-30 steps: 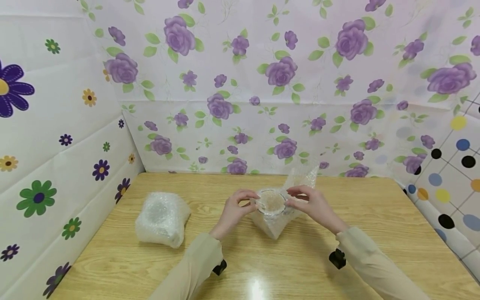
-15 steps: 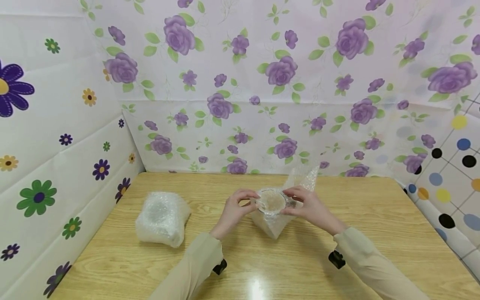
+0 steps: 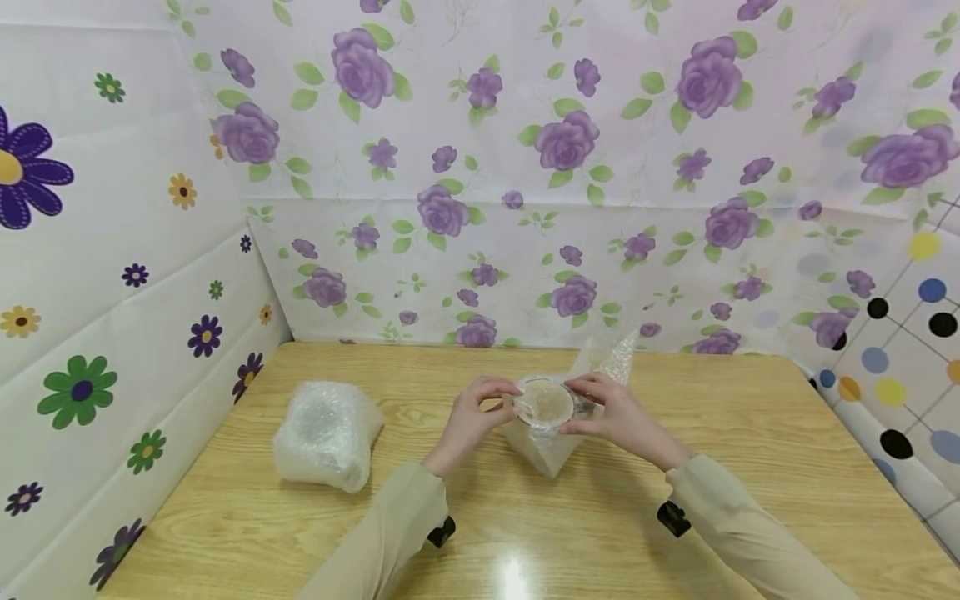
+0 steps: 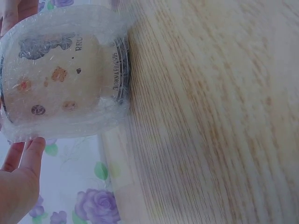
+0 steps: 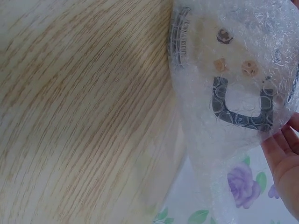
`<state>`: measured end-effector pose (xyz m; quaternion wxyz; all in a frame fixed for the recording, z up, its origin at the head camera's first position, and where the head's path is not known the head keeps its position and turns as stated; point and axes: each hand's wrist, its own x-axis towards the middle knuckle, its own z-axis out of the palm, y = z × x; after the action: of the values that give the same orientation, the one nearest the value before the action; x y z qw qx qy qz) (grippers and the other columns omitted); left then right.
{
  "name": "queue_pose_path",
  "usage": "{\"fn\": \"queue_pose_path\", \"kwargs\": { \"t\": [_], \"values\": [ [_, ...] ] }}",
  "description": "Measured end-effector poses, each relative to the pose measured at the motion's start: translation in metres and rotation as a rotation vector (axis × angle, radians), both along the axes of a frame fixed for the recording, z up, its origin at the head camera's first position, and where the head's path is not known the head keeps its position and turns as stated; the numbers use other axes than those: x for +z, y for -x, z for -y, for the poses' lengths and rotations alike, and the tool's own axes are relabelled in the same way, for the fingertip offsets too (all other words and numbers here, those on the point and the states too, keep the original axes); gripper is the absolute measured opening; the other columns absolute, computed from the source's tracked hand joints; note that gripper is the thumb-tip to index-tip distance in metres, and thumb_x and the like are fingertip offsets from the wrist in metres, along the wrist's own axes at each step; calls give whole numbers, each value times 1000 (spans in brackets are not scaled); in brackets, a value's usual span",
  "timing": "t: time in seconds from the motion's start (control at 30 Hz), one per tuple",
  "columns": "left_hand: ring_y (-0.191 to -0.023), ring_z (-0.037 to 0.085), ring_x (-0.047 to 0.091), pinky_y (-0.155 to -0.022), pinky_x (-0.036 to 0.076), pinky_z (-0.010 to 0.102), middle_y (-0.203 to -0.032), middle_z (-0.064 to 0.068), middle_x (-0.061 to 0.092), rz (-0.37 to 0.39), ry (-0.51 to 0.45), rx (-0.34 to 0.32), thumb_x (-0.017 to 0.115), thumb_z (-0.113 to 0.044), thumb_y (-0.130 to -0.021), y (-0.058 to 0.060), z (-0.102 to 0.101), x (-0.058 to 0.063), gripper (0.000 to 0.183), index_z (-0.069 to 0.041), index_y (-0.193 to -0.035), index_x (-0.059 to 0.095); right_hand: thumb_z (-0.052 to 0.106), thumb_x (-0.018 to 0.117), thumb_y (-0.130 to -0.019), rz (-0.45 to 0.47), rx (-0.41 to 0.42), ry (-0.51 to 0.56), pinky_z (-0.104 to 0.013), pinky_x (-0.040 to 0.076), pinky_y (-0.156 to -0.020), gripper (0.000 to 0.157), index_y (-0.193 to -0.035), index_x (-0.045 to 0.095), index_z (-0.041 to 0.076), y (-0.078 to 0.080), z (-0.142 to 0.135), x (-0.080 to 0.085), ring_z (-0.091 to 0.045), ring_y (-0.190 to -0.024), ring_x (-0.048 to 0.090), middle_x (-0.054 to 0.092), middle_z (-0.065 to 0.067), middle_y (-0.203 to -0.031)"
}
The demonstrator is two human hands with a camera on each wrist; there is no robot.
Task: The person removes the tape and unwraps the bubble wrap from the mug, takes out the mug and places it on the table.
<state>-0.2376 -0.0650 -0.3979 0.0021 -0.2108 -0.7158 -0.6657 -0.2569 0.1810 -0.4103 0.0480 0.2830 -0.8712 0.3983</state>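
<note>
A mug [image 3: 546, 403] with a dark rim stands upright on the table, its mouth visible from above and bubble wrap [image 3: 546, 454] around its sides. Through the wrap I make out small printed figures and, in the right wrist view, a dark handle [image 5: 243, 119]. My left hand [image 3: 468, 422] pinches the wrap at the left of the rim with thumb and fingers. On the handle side, my right hand [image 3: 618, 421] holds the wrap close to the rim, fingers behind and thumb in front. A loose flap of wrap rises behind the right hand.
Another bubble-wrapped bundle [image 3: 327, 435] sits on the wooden table [image 3: 585, 542] to the left; its contents are hidden. A flower-print sheet [image 3: 480, 167] hangs behind the table, with patterned sheets at both sides.
My right hand has shifted left, its fingers and thumb now closer round the rim's right side. The left hand, the mug and the other bundle have stayed about where they were.
</note>
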Motion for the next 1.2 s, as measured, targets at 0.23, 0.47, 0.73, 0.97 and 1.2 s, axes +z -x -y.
{"fn": "queue_pose_path", "kwargs": {
  "t": [0.23,0.47,0.73,0.97,1.2],
  "values": [
    [-105,37,45,-90,38,48,-113,22,50,-12,0,-5,63,4,-82,1,1,0,19,10,-101,60,46,75,-66,-16,-11,-22,-39,43,-86,70,-117,57,3,2,3,1,-24,-103,51,52,-4,-110],
    [-99,24,51,-84,45,38,-107,7,55,-98,165,45,68,-3,-80,18,3,-15,18,-3,-98,67,45,75,-67,-8,1,-48,-39,45,-85,70,-117,57,1,3,5,2,-26,-101,52,53,-5,-108],
    [-92,19,53,-77,49,36,-101,-1,56,-233,349,44,71,-8,-78,28,4,-9,12,-7,-90,69,47,75,-67,24,5,-61,-37,45,-84,69,-116,58,1,3,3,6,-24,-100,53,53,-5,-108],
    [-89,17,54,-74,50,33,-97,-3,57,-308,373,44,71,-9,-79,28,5,-5,8,-8,-86,68,46,76,-66,31,-4,-70,-36,46,-82,69,-115,58,0,3,3,8,-24,-99,53,53,-5,-107],
    [-81,13,57,-66,49,21,-90,0,60,-413,375,63,68,-11,-82,30,2,-5,7,-6,-87,68,44,76,-67,19,4,-77,-38,46,-83,67,-113,59,-2,3,3,9,-26,-98,53,53,-8,-107]
  ]
}}
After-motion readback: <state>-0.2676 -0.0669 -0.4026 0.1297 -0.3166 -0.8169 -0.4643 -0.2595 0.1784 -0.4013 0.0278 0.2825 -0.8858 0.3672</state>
